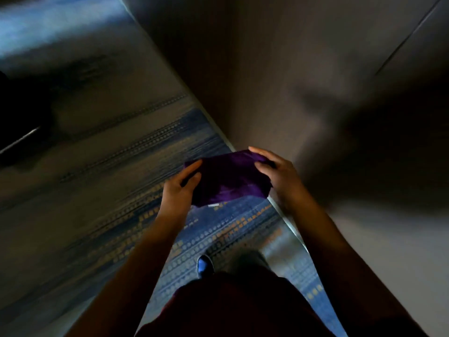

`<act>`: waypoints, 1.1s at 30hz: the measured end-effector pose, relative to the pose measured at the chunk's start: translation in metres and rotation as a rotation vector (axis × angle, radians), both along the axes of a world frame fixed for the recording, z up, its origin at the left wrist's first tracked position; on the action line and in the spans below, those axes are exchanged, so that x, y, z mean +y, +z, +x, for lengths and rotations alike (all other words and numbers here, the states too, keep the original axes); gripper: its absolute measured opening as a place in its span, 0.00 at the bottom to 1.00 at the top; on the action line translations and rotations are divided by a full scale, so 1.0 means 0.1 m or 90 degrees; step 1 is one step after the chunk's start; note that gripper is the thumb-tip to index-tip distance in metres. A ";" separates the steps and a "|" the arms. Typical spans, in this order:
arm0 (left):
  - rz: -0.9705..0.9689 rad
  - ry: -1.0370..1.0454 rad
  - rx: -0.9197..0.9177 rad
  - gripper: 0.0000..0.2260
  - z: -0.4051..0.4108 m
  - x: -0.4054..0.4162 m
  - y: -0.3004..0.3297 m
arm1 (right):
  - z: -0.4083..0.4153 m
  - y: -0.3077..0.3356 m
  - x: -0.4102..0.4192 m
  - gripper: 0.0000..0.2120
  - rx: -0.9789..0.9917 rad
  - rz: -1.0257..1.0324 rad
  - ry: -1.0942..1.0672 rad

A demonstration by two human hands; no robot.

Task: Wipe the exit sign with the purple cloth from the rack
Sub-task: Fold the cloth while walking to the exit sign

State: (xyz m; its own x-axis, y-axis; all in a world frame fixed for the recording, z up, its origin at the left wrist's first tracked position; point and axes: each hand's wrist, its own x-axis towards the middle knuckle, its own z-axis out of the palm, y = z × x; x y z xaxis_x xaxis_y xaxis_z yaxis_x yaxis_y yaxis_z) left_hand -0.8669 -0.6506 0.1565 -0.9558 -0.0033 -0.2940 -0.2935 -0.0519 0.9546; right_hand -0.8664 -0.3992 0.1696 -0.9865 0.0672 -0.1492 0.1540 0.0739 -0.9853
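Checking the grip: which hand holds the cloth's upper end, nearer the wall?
The right hand grips the purple cloth beside the wall; the left hand holds lower.

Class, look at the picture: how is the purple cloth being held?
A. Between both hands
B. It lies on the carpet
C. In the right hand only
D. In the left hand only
A: the left hand and right hand each grip one end of the cloth, above the carpet.
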 end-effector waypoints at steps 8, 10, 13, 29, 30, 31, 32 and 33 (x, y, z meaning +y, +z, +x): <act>-0.069 -0.296 0.070 0.20 -1.35 0.77 0.09 | -0.28 -0.18 0.57 0.19 -0.057 -0.187 -0.280; -0.070 -0.378 0.082 0.18 -1.59 1.04 0.07 | -0.30 -0.28 0.79 0.20 -0.051 -0.215 -0.352; -0.072 -0.495 0.078 0.16 -1.83 1.43 -0.01 | -0.26 -0.37 1.06 0.23 -0.073 -0.219 -0.425; -0.078 -0.975 0.034 0.20 -2.19 2.69 -0.47 | 0.41 -0.53 0.60 0.20 -0.061 -0.140 -0.887; -0.074 -1.010 0.043 0.21 -2.17 2.74 -0.48 | 0.43 -0.51 0.48 0.20 -0.066 -0.127 -0.924; -0.074 -1.039 0.049 0.21 -2.15 2.79 -0.48 | 0.44 -0.50 0.38 0.20 -0.078 -0.108 -0.953; -0.080 -1.086 0.044 0.21 -2.11 2.81 -0.49 | 0.45 -0.50 0.22 0.19 -0.091 -0.099 -1.000; -0.080 -1.128 0.036 0.22 -2.07 2.81 -0.50 | 0.46 -0.50 0.05 0.19 -0.098 -0.099 -1.052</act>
